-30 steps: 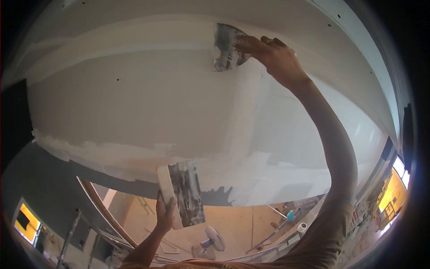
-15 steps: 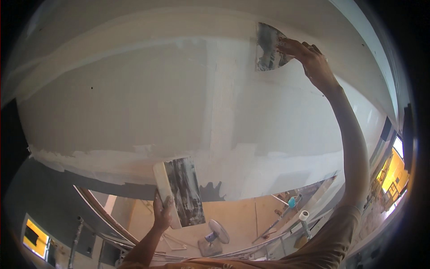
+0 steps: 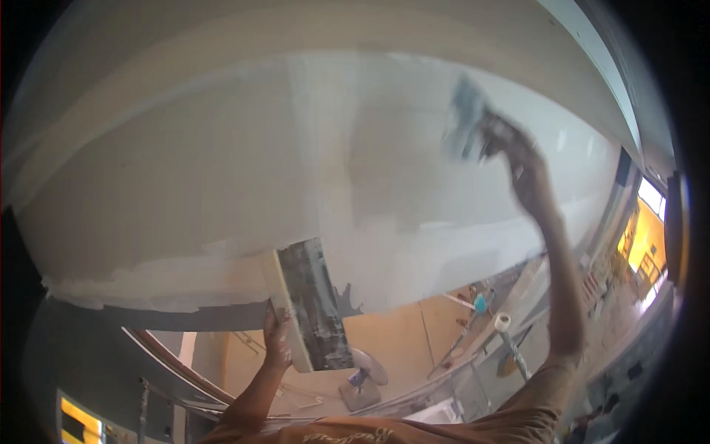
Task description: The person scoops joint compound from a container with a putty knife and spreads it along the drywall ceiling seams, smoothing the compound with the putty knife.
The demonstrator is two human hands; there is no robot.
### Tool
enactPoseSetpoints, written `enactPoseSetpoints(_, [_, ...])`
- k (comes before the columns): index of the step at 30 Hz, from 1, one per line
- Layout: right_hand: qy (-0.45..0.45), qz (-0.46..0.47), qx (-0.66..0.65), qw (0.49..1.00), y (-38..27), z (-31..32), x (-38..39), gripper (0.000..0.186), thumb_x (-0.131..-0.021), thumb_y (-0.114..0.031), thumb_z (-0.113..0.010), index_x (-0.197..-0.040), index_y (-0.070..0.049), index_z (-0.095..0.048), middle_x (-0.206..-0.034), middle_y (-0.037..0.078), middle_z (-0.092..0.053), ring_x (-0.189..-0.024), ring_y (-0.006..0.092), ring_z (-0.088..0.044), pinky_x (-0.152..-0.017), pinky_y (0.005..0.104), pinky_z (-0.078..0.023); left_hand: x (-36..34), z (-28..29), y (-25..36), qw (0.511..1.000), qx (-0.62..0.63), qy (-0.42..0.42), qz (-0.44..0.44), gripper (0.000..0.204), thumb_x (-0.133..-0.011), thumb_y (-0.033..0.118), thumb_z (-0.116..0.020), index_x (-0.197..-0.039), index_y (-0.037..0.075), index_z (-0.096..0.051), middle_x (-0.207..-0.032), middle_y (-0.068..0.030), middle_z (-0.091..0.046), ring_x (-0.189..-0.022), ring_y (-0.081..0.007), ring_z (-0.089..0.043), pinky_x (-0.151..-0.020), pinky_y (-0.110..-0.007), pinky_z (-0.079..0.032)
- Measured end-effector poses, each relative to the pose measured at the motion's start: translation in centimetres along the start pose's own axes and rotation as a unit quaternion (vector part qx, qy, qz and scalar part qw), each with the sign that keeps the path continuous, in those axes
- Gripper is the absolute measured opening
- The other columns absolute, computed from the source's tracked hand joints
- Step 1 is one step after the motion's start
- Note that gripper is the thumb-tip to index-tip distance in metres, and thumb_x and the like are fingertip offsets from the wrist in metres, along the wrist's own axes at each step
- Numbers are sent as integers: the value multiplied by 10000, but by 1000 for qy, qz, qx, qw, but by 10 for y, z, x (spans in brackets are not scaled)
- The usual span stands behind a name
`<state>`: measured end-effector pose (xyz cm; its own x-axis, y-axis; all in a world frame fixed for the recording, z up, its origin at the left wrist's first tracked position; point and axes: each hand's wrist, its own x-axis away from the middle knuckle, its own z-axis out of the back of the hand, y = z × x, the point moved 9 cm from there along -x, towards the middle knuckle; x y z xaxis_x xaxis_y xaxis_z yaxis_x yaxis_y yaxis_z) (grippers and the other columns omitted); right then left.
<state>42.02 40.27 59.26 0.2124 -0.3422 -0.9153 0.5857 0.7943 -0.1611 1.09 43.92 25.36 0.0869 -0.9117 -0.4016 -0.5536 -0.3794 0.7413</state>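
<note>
My left hand [image 3: 277, 334] is closed round the cream grip along one long edge of a wide putty knife [image 3: 313, 305]. Its dark rectangular blade is streaked with whitish filler. Up at the right, my raised right hand [image 3: 518, 152] grips a smaller flared putty knife [image 3: 467, 111], blurred by motion. This blade is in front of a large pale plasterboard surface [image 3: 222, 163]; whether it touches the board I cannot tell. Whitish filler bands [image 3: 325, 140] run across and down the board.
Below the board's ragged dark lower edge, a fan [image 3: 362, 381] stands on the tan floor. To its right, a pole with a pale round end [image 3: 503, 323] rises near a turquoise object [image 3: 481, 303]. A bright yellow opening [image 3: 643, 237] shows at the far right.
The smaller putty knife and my right hand have come down and slightly right in view, now blurred. The wide putty knife has shifted slightly right. The whole view has turned a little.
</note>
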Motion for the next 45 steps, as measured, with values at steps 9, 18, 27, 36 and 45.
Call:
enactPoseSetpoints(9, [-135, -196, 45, 970, -56, -112, 287, 601, -706, 133, -552, -1211, -143, -724, -1439, 93, -552, -1192, 319, -593, -968, 412, -513, 13, -52, -77, 983, 29, -97, 152, 513, -973, 170, -615, -1446, 82, -438, -1109, 25, -552, -991, -73, -522, -871, -268, -456])
enactPoseSetpoints(18, [-83, 233, 483, 840, -170, -159, -24, 618, -832, -37, -627, -1406, -260, -578, -1548, -39, -429, -930, 180, -573, -781, 334, -486, 31, 24, 23, 990, 116, -61, 49, 556, -983, 129, -579, -1480, 47, -343, -1225, -71, -573, -1088, -177, -600, -939, -364, -530])
enactPoseSetpoints(27, [27, 440, 535, 721, -261, -264, -184, 428, -889, -53, -678, -1294, -184, -630, -1303, 83, -574, -1050, 237, -670, -876, 389, -589, 53, 80, 43, 998, 49, -32, -7, 538, -998, 102, -552, -1485, 30, -336, -1286, -89, -562, -1139, -179, -593, -971, -351, -519])
enactPoseSetpoints(36, [-51, 359, 488, 794, -178, -186, -179, 366, -930, -108, -621, -1285, -193, -646, -1417, -49, -563, -1099, 200, -623, -954, 360, -536, 41, 84, 43, 998, 49, -18, 41, 545, -987, 112, -569, -1481, 44, -350, -1268, -86, -571, -1115, -175, -605, -955, -343, -528])
enactPoseSetpoints(45, [4, 231, 618, 752, -139, -55, -85, 694, -817, 169, -547, -1347, -276, -610, -1448, 17, -558, -1237, 285, -602, -1041, 485, -496, 43, 44, 14, 986, 60, -103, 117, 561, -987, 184, -596, -1481, 56, -365, -1248, -71, -585, -1096, -169, -617, -918, -339, -546])
